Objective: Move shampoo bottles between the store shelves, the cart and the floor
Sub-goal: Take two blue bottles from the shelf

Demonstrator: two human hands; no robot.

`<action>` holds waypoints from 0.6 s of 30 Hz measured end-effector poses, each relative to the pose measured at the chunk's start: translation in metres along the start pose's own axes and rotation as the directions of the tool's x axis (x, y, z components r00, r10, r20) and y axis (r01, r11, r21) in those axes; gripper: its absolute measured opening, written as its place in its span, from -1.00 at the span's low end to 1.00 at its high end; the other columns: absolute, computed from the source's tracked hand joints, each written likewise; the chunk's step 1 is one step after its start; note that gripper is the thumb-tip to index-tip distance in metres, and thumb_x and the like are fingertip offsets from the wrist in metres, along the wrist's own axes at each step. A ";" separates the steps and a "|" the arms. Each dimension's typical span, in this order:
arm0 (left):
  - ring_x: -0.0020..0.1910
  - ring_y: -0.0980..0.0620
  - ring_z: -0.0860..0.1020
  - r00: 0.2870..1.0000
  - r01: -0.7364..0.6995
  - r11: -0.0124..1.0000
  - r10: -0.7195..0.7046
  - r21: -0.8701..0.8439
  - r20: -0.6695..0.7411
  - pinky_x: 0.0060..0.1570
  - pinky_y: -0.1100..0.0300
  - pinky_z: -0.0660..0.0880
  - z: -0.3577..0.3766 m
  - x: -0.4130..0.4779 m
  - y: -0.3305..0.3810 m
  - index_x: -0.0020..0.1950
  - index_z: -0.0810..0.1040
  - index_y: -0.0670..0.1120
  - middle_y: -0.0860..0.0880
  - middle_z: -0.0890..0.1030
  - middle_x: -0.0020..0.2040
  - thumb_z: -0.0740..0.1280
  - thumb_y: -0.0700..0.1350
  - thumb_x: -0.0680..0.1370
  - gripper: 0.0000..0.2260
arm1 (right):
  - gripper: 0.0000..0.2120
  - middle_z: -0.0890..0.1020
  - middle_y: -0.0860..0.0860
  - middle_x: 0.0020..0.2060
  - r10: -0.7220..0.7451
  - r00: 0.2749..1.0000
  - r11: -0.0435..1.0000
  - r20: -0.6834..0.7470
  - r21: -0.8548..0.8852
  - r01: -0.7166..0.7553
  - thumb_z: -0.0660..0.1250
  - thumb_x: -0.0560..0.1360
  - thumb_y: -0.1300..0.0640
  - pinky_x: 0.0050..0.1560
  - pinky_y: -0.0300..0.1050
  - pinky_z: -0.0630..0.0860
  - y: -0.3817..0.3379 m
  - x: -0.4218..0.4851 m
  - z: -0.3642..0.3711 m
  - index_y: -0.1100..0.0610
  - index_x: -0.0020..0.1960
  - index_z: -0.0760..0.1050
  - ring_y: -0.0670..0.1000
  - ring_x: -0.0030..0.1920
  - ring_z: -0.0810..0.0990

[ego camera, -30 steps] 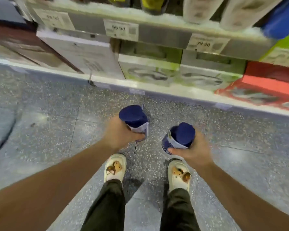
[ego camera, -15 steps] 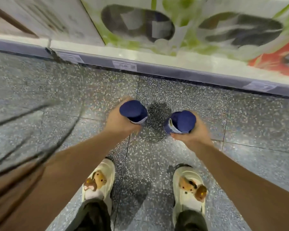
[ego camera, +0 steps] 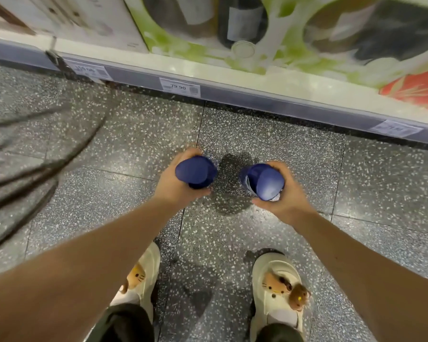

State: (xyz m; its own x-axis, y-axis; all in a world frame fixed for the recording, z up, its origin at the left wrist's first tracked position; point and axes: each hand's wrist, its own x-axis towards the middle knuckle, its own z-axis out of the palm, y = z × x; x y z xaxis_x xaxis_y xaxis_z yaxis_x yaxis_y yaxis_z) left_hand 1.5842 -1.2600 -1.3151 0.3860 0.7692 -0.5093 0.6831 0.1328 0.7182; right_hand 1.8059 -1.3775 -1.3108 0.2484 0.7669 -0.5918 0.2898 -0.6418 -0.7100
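The left grip [ego camera: 169, 187] is clamped round the body of the left shampoo bottle [ego camera: 195, 170], and the right grip [ego camera: 283, 202] round the right shampoo bottle [ego camera: 263, 180], both upright and low over the floor [ego camera: 269, 144] before the shelf edge [ego camera: 269, 101]. They look like stiff, smooth, perhaps slippery plastic, best held round the body below the blue cap; the caps are closed and the contents unseen. The green box [ego camera: 279, 58] on the shelf shows dark bottles.

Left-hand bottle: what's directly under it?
Speckled floor tile and a dark shadow. On the bottle, the cap and the left hand cover the base, so floor contact cannot be seen.
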 end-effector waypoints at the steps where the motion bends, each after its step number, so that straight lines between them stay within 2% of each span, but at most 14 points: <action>1: 0.23 0.01 0.48 1.000 0.002 1.000 -0.002 0.008 0.023 0.26 0.00 0.44 -0.001 -0.002 -0.004 0.30 0.31 0.24 0.08 0.47 0.29 0.64 -0.12 0.20 -0.19 | -0.16 0.43 -0.09 0.27 0.004 1.000 0.998 0.016 -0.057 -0.003 0.61 0.23 0.22 0.30 0.12 0.38 0.001 -0.001 -0.002 -0.04 0.38 0.26 0.10 0.26 0.44; 3: 0.32 0.01 0.42 0.996 0.041 0.999 -0.044 0.035 0.081 0.33 -0.03 0.38 -0.006 -0.008 -0.010 0.45 0.20 0.22 0.08 0.39 0.40 0.67 -0.10 0.14 0.01 | 0.02 0.30 -0.04 0.44 0.075 0.997 0.984 0.031 -0.165 -0.069 0.62 0.22 0.18 0.38 0.06 0.30 -0.001 -0.006 -0.007 -0.08 0.50 0.10 0.13 0.40 0.33; 5: 0.38 -0.02 0.37 0.986 0.097 0.989 -0.111 0.107 0.127 0.36 -0.05 0.34 -0.013 -0.013 -0.008 0.51 -0.01 0.28 0.07 0.30 0.47 0.67 -0.07 0.12 0.17 | 0.15 0.18 -0.04 0.51 0.170 0.985 0.952 0.029 -0.262 -0.156 0.61 0.23 0.19 0.36 0.01 0.31 -0.007 -0.016 -0.013 -0.17 0.53 -0.09 0.13 0.43 0.30; 8: 0.42 -0.16 0.31 0.971 0.143 0.940 -0.194 0.311 0.142 0.37 -0.12 0.31 -0.029 -0.026 0.003 0.53 -0.19 0.21 -0.04 0.17 0.54 0.64 -0.09 0.20 0.21 | 0.18 0.15 -0.04 0.52 0.199 0.979 0.907 0.037 -0.386 -0.170 0.59 0.25 0.24 0.30 -0.02 0.37 -0.020 -0.033 -0.024 -0.25 0.51 -0.16 0.14 0.42 0.32; 10: 0.41 -0.18 0.32 0.963 0.165 0.899 -0.235 0.405 0.129 0.35 -0.07 0.33 -0.044 -0.040 0.014 0.56 -0.16 0.12 -0.09 0.18 0.53 0.60 -0.11 0.27 0.14 | 0.14 0.19 0.00 0.51 0.206 0.978 0.891 0.035 -0.420 -0.173 0.57 0.27 0.26 0.29 -0.01 0.39 -0.035 -0.046 -0.035 -0.24 0.52 -0.12 0.14 0.41 0.34; 13: 0.32 -0.14 0.42 0.971 0.131 0.863 -0.211 0.488 0.113 0.27 0.01 0.42 -0.072 -0.062 0.043 0.56 0.05 0.02 -0.14 0.32 0.45 0.50 -0.15 0.41 -0.14 | 0.03 0.25 0.07 0.48 0.219 0.976 0.871 0.021 -0.456 -0.186 0.52 0.32 0.29 0.27 0.05 0.45 -0.071 -0.068 -0.051 -0.19 0.52 -0.03 0.16 0.37 0.39; 15: 0.20 -0.10 0.50 0.981 0.071 0.847 -0.155 0.527 0.117 0.20 0.01 0.47 -0.093 -0.078 0.069 0.50 0.22 -0.03 -0.13 0.46 0.32 0.44 -0.12 0.47 -0.33 | -0.08 0.30 0.08 0.44 0.193 0.981 0.876 0.031 -0.456 -0.157 0.49 0.35 0.30 0.24 0.04 0.48 -0.103 -0.087 -0.061 -0.11 0.52 0.08 0.14 0.32 0.43; 18: -0.02 0.02 0.52 0.983 0.006 0.840 -0.105 0.543 0.151 -0.01 0.16 0.50 -0.125 -0.107 0.126 0.39 0.35 -0.03 -0.05 0.55 0.13 0.37 -0.08 0.52 -0.54 | -0.24 0.39 0.07 0.38 0.141 0.990 0.885 0.023 -0.451 -0.115 0.45 0.36 0.33 0.13 -0.10 0.53 -0.158 -0.121 -0.075 0.00 0.47 0.25 0.09 0.20 0.52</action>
State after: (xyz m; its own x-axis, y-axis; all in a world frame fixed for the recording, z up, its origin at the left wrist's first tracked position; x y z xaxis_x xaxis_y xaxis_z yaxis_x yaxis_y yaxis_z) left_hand 1.5517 -1.2476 -1.1107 0.4015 0.6477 -0.6476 0.9126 -0.2234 0.3424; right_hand 1.7994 -1.3697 -1.0983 0.2649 0.6688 -0.6946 0.6448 -0.6585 -0.3881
